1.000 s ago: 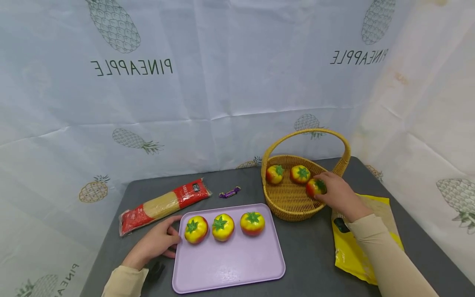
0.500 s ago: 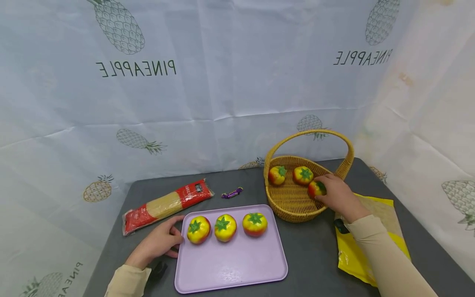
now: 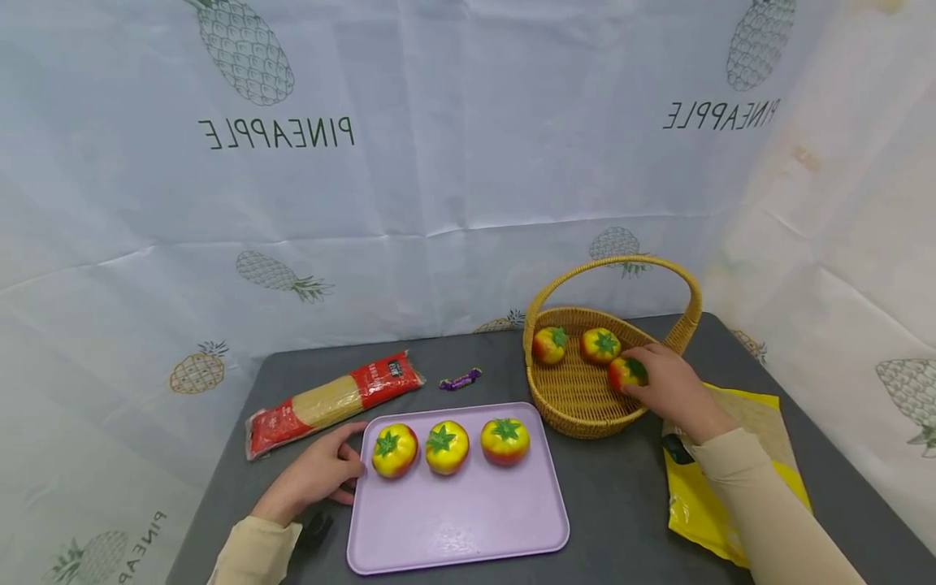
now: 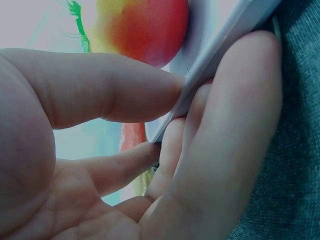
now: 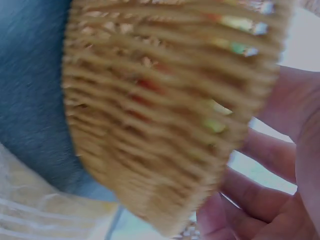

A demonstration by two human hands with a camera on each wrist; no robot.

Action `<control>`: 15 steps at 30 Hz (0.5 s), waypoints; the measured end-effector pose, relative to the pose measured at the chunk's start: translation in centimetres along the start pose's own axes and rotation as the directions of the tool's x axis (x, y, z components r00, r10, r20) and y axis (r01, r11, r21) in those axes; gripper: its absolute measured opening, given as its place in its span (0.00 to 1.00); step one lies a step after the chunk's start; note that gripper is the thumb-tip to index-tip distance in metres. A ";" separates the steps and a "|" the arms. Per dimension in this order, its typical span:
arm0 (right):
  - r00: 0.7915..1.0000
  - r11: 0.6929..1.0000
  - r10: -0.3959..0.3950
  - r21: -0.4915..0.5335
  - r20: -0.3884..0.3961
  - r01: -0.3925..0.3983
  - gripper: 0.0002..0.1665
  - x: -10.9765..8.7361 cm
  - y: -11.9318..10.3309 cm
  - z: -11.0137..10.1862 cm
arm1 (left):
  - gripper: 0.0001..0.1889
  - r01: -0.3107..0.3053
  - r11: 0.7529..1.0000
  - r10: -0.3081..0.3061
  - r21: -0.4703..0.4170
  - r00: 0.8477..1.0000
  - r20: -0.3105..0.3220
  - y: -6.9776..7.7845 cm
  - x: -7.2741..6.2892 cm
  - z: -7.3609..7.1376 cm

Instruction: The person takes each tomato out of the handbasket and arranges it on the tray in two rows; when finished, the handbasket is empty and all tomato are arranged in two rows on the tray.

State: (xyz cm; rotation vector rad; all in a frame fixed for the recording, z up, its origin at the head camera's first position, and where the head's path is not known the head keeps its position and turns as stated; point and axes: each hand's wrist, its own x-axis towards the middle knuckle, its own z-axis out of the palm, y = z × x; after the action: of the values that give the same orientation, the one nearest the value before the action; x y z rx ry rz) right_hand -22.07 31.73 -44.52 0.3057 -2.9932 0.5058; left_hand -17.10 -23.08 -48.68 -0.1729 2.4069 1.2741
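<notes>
My left hand point(image 3: 313, 475) pinches the left rim of a lilac tray point(image 3: 461, 528). In the left wrist view the thumb point(image 4: 145, 90) lies against the rim and the other fingers curl at its outer side. Three yellow-and-red fruits with green star-shaped leaf tops, one of them a fruit point(image 3: 395, 451) nearest that hand, stand in a row on the tray. At the right, my right hand point(image 3: 673, 388) reaches into a wicker basket point(image 3: 578, 398) and holds a similar fruit point(image 3: 623, 374). The basket wall hides most of that fruit in the right wrist view.
Two more fruits, a left fruit point(image 3: 549, 345) and a right fruit point(image 3: 600, 345), sit at the basket's back. A red noodle packet point(image 3: 332, 404) and a purple wrapped candy point(image 3: 461, 379) lie behind the tray. Under the right forearm is a yellow bag point(image 3: 695, 504). The basket handle point(image 3: 614, 262) arches high.
The whole head view has shifted slightly, so everything appears a little farther right. Both hands keep their places on the tray and the fruit.
</notes>
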 end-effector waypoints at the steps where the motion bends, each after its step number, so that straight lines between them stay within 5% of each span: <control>1: 1.000 1.000 -0.002 0.004 -0.003 0.002 0.34 -0.1 -0.3 -0.2 | 0.39 -0.001 1.000 0.001 -0.001 1.000 0.000 0.0 0.0 0.0; 15: 0.998 0.998 -0.064 0.024 -0.015 0.064 0.36 -1.3 -7.7 -2.9 | 0.39 -0.012 1.000 0.012 0.021 1.000 -0.008 -0.2 0.0 0.0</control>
State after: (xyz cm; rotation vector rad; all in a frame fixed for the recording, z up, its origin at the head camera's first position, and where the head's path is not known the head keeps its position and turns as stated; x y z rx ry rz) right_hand -19.00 25.77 -39.51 0.3971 -2.9547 0.5367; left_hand -17.06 -23.14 -48.85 -0.1586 2.4312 1.2549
